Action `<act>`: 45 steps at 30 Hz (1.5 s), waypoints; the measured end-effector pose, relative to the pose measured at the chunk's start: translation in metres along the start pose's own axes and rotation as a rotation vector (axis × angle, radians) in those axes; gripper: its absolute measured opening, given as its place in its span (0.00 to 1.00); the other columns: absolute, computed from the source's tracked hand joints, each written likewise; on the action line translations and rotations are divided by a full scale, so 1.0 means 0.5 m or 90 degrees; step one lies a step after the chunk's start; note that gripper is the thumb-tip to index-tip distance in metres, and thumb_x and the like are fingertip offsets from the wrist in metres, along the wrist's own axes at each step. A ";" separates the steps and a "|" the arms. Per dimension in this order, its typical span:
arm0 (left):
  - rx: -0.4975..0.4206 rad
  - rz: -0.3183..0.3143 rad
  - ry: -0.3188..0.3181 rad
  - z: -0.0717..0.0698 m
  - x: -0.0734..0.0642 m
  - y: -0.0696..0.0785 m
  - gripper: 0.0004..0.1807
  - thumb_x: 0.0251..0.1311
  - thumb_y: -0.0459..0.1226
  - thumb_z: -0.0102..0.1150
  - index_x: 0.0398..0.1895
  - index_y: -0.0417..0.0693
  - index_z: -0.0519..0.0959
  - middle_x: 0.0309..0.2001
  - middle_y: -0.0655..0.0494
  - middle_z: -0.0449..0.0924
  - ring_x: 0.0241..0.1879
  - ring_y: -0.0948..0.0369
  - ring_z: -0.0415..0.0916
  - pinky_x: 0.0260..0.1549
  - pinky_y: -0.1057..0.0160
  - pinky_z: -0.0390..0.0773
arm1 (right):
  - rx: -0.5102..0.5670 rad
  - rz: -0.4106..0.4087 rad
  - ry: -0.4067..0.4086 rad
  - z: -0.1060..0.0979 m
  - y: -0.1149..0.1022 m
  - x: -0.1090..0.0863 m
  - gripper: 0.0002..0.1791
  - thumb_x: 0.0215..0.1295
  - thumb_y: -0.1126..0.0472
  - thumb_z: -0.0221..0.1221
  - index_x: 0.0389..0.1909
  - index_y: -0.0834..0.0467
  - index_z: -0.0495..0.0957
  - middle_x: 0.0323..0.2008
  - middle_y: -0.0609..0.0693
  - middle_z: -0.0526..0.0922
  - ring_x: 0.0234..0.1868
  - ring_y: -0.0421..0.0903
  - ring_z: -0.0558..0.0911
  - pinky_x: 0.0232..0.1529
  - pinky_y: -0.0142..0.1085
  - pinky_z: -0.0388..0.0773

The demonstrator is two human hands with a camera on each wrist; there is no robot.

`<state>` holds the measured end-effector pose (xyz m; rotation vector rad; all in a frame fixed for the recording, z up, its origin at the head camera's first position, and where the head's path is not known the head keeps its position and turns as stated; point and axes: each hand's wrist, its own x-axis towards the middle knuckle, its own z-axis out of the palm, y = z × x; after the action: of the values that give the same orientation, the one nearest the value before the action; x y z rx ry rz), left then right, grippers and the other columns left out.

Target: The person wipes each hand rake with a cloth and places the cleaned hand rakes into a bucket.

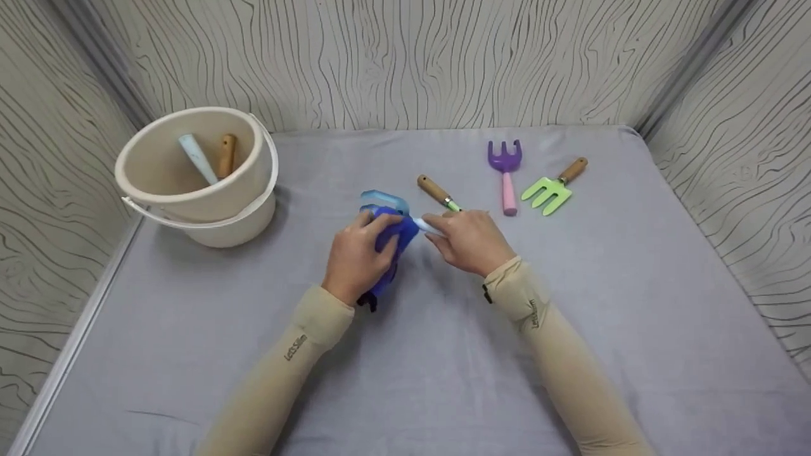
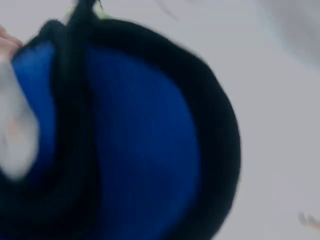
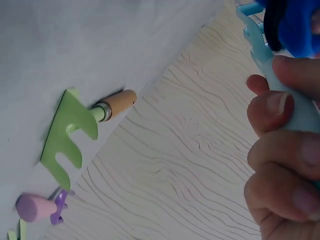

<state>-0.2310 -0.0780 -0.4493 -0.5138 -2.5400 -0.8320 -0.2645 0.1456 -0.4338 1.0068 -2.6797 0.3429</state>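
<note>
A blue cloth with black edging (image 1: pixel 405 237) is bunched in my left hand (image 1: pixel 358 256), its thumb and fingers gripping it around the neck of a light blue hand fork (image 1: pixel 386 197). My right hand (image 1: pixel 472 240) holds the fork by its pale handle, fingers curled round it in the right wrist view. The fork's tines (image 3: pixel 255 32) stick out past the cloth there. Close up in the left wrist view, the cloth (image 2: pixel 140 130) shows its blue face and thick dark border. Just beyond my right hand lies a wooden-handled tool (image 1: pixel 434 189), its green end partly hidden.
At the left stand nested cream buckets (image 1: pixel 231 237). A light blue handle (image 1: pixel 197 158) and a wooden handle (image 1: pixel 227 155) show inside the top one. A purple fork with pink handle (image 1: pixel 509 190) and a green fork (image 1: pixel 551 193) lie at the back right, before the patterned wall.
</note>
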 end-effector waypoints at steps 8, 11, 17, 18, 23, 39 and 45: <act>0.032 -0.034 0.009 0.029 -0.011 0.000 0.11 0.66 0.38 0.68 0.50 0.52 0.86 0.45 0.46 0.84 0.40 0.51 0.89 0.44 0.53 0.87 | 0.011 -0.034 -0.003 0.002 -0.011 -0.002 0.15 0.71 0.58 0.65 0.55 0.57 0.84 0.33 0.54 0.89 0.24 0.46 0.81 0.33 0.45 0.84; 0.049 -0.046 0.008 0.027 -0.012 -0.001 0.11 0.66 0.38 0.67 0.49 0.49 0.86 0.44 0.46 0.85 0.37 0.51 0.89 0.42 0.53 0.88 | 0.009 -0.049 -0.006 -0.001 -0.011 0.000 0.15 0.71 0.57 0.65 0.55 0.57 0.85 0.33 0.54 0.89 0.25 0.46 0.82 0.33 0.45 0.84; 0.109 -0.070 0.045 0.022 -0.007 -0.023 0.09 0.61 0.34 0.68 0.45 0.45 0.86 0.41 0.46 0.84 0.33 0.51 0.87 0.38 0.51 0.87 | 0.004 -0.058 0.003 -0.011 -0.004 -0.003 0.15 0.70 0.57 0.66 0.54 0.57 0.86 0.32 0.53 0.89 0.22 0.44 0.79 0.29 0.45 0.83; 0.124 -0.067 0.045 0.021 -0.006 -0.025 0.09 0.61 0.33 0.69 0.44 0.45 0.85 0.41 0.46 0.83 0.32 0.50 0.86 0.37 0.51 0.87 | 0.006 -0.057 0.002 -0.013 -0.003 -0.003 0.15 0.70 0.57 0.66 0.54 0.57 0.86 0.33 0.53 0.89 0.22 0.44 0.79 0.29 0.45 0.83; 0.184 -0.033 0.021 0.020 -0.006 -0.019 0.10 0.61 0.35 0.69 0.44 0.44 0.83 0.40 0.45 0.82 0.30 0.51 0.85 0.36 0.51 0.88 | 0.027 -0.031 -0.015 -0.020 0.009 -0.003 0.16 0.71 0.57 0.65 0.56 0.56 0.86 0.39 0.53 0.91 0.25 0.45 0.82 0.34 0.47 0.84; 0.132 -0.077 0.095 -0.013 0.007 -0.067 0.12 0.62 0.34 0.67 0.48 0.43 0.85 0.42 0.40 0.83 0.36 0.42 0.87 0.39 0.45 0.87 | 0.174 0.146 0.047 -0.042 0.083 -0.019 0.15 0.79 0.56 0.56 0.58 0.59 0.82 0.34 0.54 0.89 0.28 0.47 0.81 0.37 0.45 0.80; -0.032 -0.030 0.184 -0.002 0.013 -0.061 0.15 0.69 0.39 0.64 0.57 0.51 0.85 0.41 0.44 0.80 0.34 0.49 0.84 0.35 0.52 0.86 | 0.591 0.256 0.017 -0.032 0.074 -0.010 0.15 0.86 0.54 0.40 0.54 0.60 0.70 0.33 0.53 0.75 0.20 0.39 0.67 0.18 0.30 0.66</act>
<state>-0.2501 -0.1004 -0.4596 -0.3229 -2.2786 -0.9182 -0.2830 0.1808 -0.4254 0.5895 -2.6613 1.7631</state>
